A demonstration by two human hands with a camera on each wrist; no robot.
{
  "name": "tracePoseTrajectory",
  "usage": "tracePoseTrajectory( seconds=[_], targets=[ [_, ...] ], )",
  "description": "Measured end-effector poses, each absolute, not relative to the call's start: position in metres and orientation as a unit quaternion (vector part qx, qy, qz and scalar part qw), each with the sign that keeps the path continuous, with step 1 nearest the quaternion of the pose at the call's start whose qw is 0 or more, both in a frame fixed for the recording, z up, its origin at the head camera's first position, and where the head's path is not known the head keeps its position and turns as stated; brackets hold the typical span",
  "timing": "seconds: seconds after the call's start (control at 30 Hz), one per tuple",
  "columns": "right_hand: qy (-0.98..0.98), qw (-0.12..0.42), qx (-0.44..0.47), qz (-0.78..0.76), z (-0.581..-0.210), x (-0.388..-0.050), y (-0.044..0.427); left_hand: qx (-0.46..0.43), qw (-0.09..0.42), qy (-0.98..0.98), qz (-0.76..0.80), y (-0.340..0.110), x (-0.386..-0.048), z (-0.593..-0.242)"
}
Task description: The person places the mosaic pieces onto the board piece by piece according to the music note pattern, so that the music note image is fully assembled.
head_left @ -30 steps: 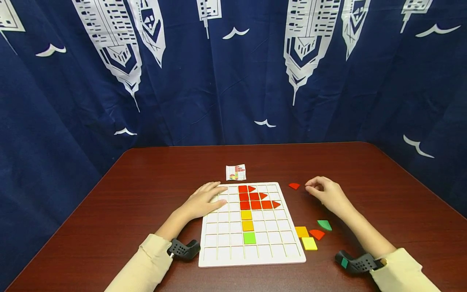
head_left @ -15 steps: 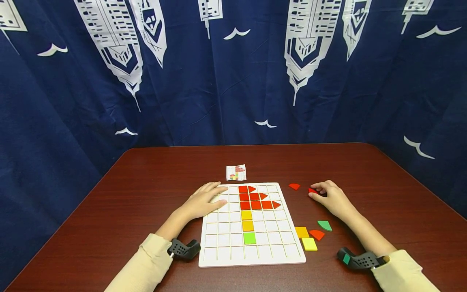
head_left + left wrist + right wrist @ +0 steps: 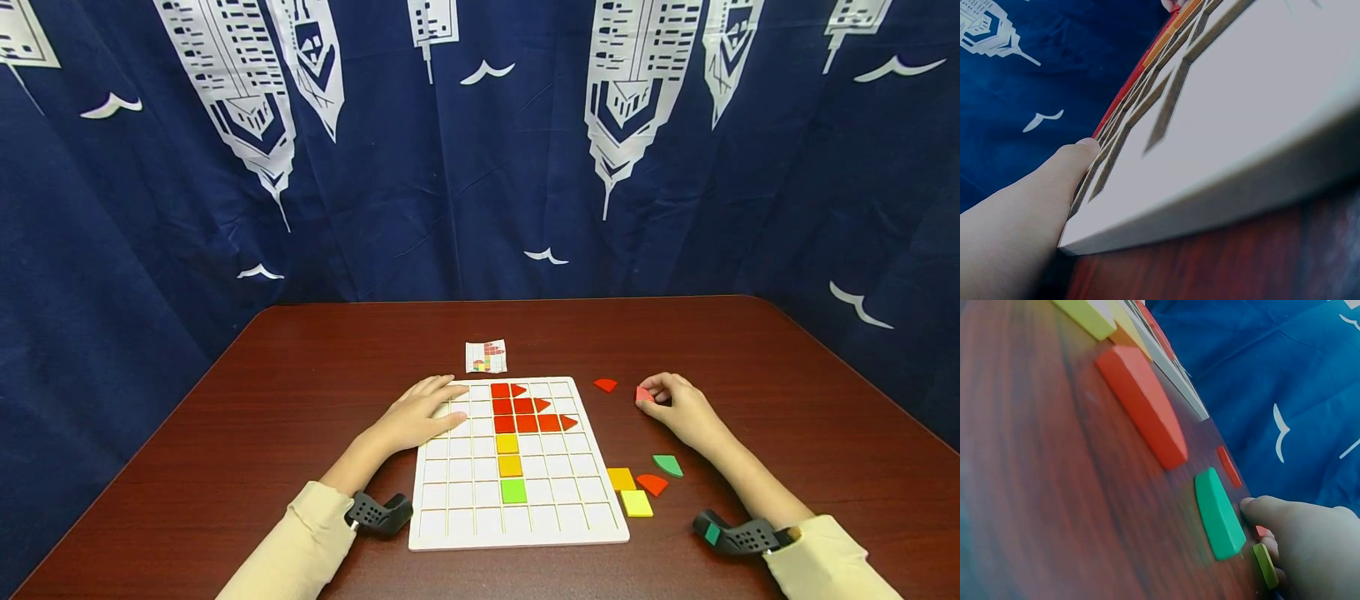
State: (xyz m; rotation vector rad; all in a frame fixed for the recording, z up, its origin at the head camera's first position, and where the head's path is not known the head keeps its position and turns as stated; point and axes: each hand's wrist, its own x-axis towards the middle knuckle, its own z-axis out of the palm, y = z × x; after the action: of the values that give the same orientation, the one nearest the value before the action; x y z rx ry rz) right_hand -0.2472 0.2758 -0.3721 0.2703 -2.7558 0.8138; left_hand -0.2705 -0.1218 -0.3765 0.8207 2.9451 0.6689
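Observation:
A white grid board [image 3: 465, 517] lies on the table with red, yellow and green tiles set in its cells. My left hand [image 3: 414, 418] rests on its upper left edge, fingers spread; in the left wrist view the thumb [image 3: 1079, 156] lies against the board. Right of the board, my right hand [image 3: 682, 410] pinches a small red tile [image 3: 643, 395] between thumb and fingers, its shape partly hidden. A red quarter-round tile [image 3: 605, 385] lies just left of that hand. In the right wrist view a yellow-green tile [image 3: 1265, 565] shows by the fingers.
Nearer me, right of the board, lie a green quarter-round tile [image 3: 667, 465], an orange-red one [image 3: 652, 484], a yellow-orange square [image 3: 621, 479] and a yellow square [image 3: 637, 503]. A small printed picture card [image 3: 486, 357] lies beyond the board. A blue curtain [image 3: 480, 167] hangs behind.
My right hand has drawn slightly toward me and to the right. The red tile in its fingers has come into sight and now looks lighter. My left hand keeps its place.

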Motion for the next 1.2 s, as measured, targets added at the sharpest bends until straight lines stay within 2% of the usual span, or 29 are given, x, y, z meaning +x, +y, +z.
tracePoseTrajectory(
  seconds=[0.27, 0.57, 0.77, 1.2],
  targets=[
    [-0.938, 0.109, 0.078, 0.320, -0.369, -0.247, 0.271, 0.263, 0.004, 0.941, 0.212, -0.122, -0.271, -0.378],
    [-0.930, 0.124, 0.105, 0.329, -0.358, -0.242, 0.256, 0.265, 0.002, 0.940, 0.216, -0.121, -0.268, -0.376],
    [-0.915, 0.076, 0.120, 0.378, -0.347, -0.230, 0.226, 0.268, 0.005, 0.940, 0.212, -0.121, -0.269, -0.375],
    [-0.858, -0.075, 0.216, 0.460, -0.342, -0.189, 0.153, 0.267, 0.006, 0.940, 0.213, -0.122, -0.269, -0.375]
  ],
)
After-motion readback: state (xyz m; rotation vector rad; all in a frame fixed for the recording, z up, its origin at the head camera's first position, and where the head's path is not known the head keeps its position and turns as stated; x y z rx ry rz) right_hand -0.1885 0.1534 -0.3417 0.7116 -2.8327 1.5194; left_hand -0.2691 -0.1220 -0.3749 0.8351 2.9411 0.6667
